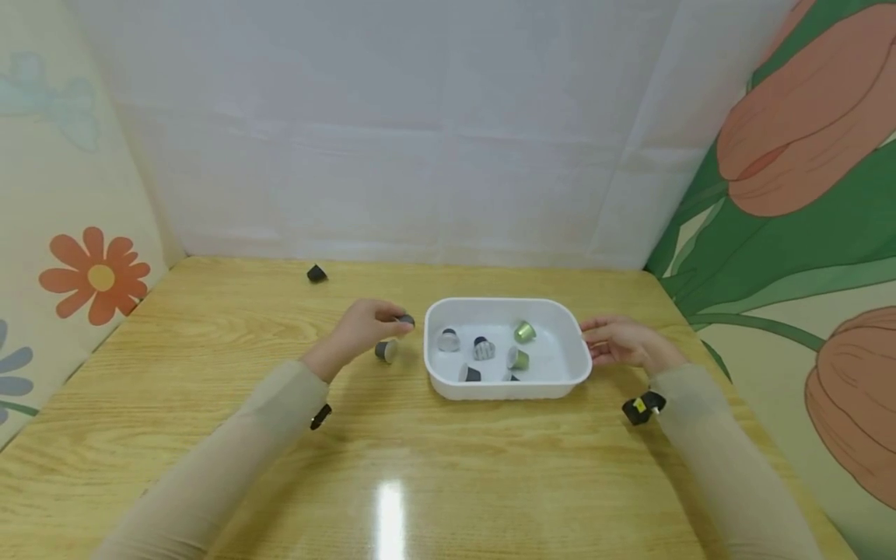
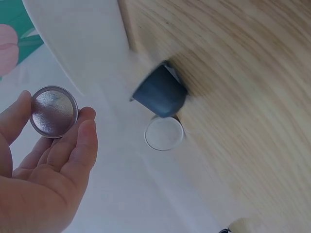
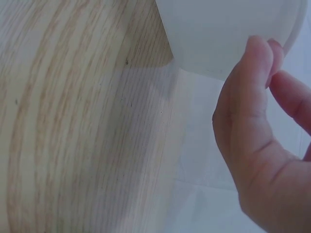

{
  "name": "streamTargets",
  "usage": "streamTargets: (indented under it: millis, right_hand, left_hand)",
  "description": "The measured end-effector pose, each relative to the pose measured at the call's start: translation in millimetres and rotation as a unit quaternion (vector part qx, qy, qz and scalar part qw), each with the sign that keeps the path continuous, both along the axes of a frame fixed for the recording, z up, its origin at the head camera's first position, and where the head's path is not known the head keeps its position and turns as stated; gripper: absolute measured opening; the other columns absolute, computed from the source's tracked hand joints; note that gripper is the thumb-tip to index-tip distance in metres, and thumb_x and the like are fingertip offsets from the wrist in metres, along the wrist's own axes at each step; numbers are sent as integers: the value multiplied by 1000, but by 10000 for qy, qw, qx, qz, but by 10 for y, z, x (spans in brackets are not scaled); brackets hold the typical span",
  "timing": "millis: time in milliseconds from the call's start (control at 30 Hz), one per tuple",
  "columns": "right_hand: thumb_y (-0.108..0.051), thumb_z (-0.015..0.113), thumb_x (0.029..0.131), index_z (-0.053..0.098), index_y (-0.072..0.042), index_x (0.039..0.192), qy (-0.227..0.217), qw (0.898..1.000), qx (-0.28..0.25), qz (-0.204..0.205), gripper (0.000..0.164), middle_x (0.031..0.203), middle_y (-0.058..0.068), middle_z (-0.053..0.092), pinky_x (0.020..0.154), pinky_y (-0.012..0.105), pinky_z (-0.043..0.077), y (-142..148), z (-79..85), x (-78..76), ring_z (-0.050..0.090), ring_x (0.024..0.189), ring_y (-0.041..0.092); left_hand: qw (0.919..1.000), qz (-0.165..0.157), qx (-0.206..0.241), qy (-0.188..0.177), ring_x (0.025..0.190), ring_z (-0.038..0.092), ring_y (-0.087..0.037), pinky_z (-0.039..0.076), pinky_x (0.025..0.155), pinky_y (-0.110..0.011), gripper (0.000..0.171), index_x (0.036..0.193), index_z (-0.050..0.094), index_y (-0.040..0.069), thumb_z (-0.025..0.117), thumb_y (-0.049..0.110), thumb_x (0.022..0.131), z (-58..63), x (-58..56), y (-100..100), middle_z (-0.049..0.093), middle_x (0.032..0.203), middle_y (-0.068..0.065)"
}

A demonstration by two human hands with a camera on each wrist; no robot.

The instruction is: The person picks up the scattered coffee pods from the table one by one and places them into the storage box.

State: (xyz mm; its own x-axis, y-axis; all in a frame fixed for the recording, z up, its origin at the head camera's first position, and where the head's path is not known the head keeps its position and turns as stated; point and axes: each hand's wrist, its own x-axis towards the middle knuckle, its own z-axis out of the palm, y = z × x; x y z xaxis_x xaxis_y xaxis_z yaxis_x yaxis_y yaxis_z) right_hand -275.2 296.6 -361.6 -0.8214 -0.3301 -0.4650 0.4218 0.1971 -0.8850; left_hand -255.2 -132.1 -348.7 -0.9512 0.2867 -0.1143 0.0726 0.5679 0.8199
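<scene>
My left hand [image 1: 367,325] pinches a dark coffee capsule [image 1: 405,319] between thumb and fingers, just left of the white tray [image 1: 507,390]. The capsule's silver foil lid [image 2: 52,112] faces the camera in the left wrist view. Below that hand, another dark capsule [image 1: 383,351] lies on its side on the table; a pale round disc [image 2: 164,134] appears against it in the left wrist view. My right hand [image 1: 625,342] touches the tray's right end with extended fingers [image 3: 252,92], its thumb apart from them.
Inside the tray lie several capsules, among them a green one [image 1: 525,332], a second green one [image 1: 519,358] and a dark-and-white one [image 1: 483,348]. The tray's front wall partly hides some. A black capsule [image 1: 316,274] lies near the table's back edge, before a white cloth [image 1: 350,171].
</scene>
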Motion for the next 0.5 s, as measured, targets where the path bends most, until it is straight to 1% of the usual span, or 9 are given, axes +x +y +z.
streamTargets:
  millis: [200, 400, 500]
  right_hand:
    - [0, 43, 100, 47, 0, 116, 43, 10000, 6, 78, 16, 86, 4, 64, 71, 28, 57, 0, -7, -26, 64, 76, 15]
    - [0, 43, 100, 47, 0, 115, 20, 10000, -6, 57, 15, 86, 4, 63, 70, 28, 57, -2, 8, -16, 64, 75, 15]
    - [0, 43, 101, 47, 1, 116, 20, 9999, -13, 110, 16, 87, 5, 63, 71, 29, 58, -3, 10, -5, 64, 75, 15]
  left_hand:
    - [9995, 22, 254, -196, 123, 51, -36, 44, 100, -49, 53, 137, 52, -2, 66, 26, 95, 74, 29, 67, 55, 133, -21]
    - [9994, 0, 225, -262, 123, 51, -34, 43, 102, -48, 51, 135, 55, 0, 67, 28, 94, 142, 46, 198, 57, 132, -18]
    - [9994, -25, 221, -272, 121, 53, -33, 45, 100, -46, 49, 134, 57, 2, 68, 28, 93, 169, 62, 275, 58, 132, -16]
